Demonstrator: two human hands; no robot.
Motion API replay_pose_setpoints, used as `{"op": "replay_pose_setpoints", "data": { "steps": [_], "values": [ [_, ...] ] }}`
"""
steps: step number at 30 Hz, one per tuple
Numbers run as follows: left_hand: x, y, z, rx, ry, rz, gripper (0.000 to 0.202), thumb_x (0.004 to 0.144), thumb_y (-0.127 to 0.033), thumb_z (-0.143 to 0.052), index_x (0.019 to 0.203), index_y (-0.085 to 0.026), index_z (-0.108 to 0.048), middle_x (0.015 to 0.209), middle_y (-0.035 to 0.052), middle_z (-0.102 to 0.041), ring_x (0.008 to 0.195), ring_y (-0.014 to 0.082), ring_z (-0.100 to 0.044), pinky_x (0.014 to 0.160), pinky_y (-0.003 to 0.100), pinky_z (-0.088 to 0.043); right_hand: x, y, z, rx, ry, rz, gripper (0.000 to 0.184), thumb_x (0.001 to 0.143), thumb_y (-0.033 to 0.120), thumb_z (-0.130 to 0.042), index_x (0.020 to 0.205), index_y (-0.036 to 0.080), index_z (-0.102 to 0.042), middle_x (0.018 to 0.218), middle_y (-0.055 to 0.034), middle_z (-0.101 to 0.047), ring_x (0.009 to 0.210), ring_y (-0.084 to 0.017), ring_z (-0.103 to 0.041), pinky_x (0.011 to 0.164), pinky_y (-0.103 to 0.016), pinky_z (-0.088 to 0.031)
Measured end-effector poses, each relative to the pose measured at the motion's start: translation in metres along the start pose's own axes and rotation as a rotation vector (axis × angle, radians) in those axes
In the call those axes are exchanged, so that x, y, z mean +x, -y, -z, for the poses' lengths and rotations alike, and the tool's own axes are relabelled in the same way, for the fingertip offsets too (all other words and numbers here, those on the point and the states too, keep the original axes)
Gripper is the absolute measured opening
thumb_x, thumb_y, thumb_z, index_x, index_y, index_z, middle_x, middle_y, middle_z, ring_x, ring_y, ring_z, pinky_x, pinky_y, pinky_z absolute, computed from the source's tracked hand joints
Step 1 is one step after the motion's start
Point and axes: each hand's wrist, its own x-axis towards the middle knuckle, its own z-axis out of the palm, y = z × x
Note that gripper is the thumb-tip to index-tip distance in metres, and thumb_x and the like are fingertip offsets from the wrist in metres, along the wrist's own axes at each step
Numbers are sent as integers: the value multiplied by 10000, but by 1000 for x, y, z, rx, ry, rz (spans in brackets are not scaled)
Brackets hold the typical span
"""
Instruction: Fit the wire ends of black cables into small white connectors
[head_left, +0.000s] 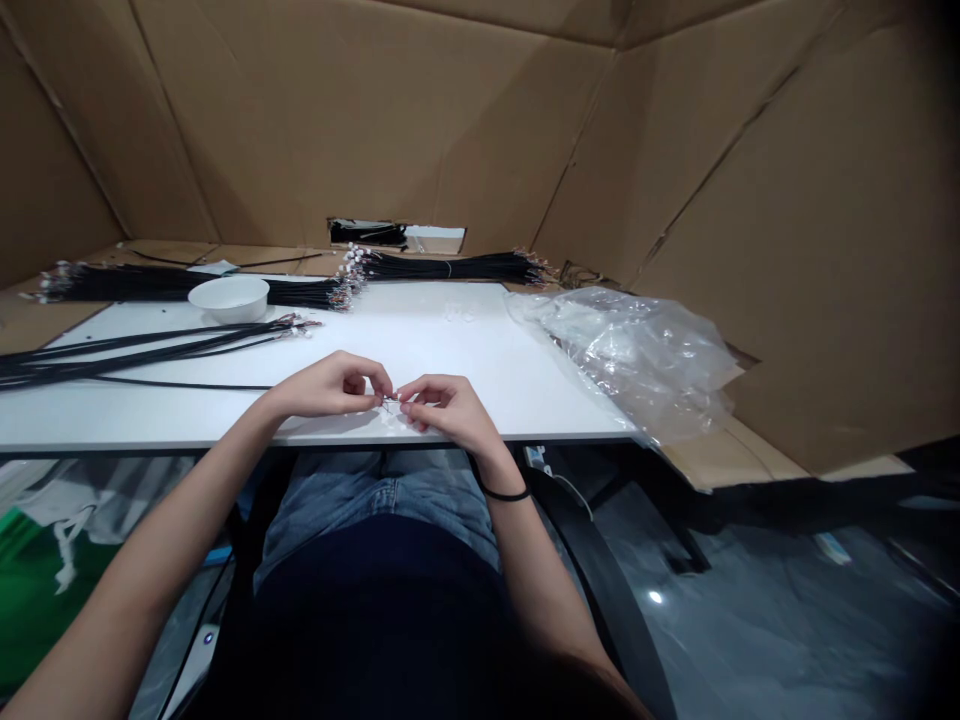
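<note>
My left hand (pixel 336 384) is closed in a pinch near the front edge of the white tabletop (pixel 450 350). Its thumb and forefinger hold thin wires (pixel 391 400) at the end of a black cable (pixel 187 384), which runs off to the left behind my wrist. Right beside it, my right hand (pixel 448 408) is also pinched, its fingertips on a tiny white piece, probably a connector, where the wires meet it. Fingertips hide most of that piece. Several small whitish pieces (pixel 391 419) lie on the tabletop just under the hands.
Black cables (pixel 150 348) with white-tipped ends lie at left. Behind them stands a white bowl (pixel 229 299) against a larger cable bundle (pixel 120 283). Another tied bundle (pixel 450 267) lies at the back. Clear plastic bags (pixel 637 350) cover the right side. Cardboard walls (pixel 375 120) surround the table.
</note>
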Motion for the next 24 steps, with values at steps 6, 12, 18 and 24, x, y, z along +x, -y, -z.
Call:
{"op": "replay_pose_setpoints", "data": {
  "steps": [6, 12, 18, 24],
  "values": [
    [0, -3, 0, -4, 5, -5, 184, 788, -226, -598, 895, -109, -690, 676, 4, -641, 533, 69, -478, 525, 169, -369, -1, 3, -1, -4, 4, -2, 239, 659, 322, -781, 796, 141, -707, 552, 13, -635, 471, -104, -583, 464, -213, -494],
    [-1, -3, 0, -13, 7, 4, 181, 778, -228, -594, 871, -104, -688, 653, -3, -612, 536, 72, -461, 524, 172, -367, 0, 2, -2, 29, 12, -16, 351, 647, 405, -820, 832, 150, -665, 568, 17, -632, 491, -110, -605, 468, -212, -518],
    [-1, -5, -1, -16, 23, 10, 148, 762, -227, -624, 845, -113, -668, 640, -14, -586, 534, 70, -447, 516, 174, -355, 0, 1, -2, 21, 14, -23, 365, 662, 425, -813, 844, 147, -664, 589, 10, -635, 506, -113, -611, 475, -215, -526],
    [-1, -4, -1, -31, 20, 8, 137, 772, -239, -630, 831, -116, -632, 668, -8, -581, 538, 66, -434, 510, 176, -347, 2, 0, -3, 19, 2, -35, 388, 671, 473, -802, 821, 144, -663, 554, 12, -618, 494, -109, -596, 448, -197, -495]
  ]
}}
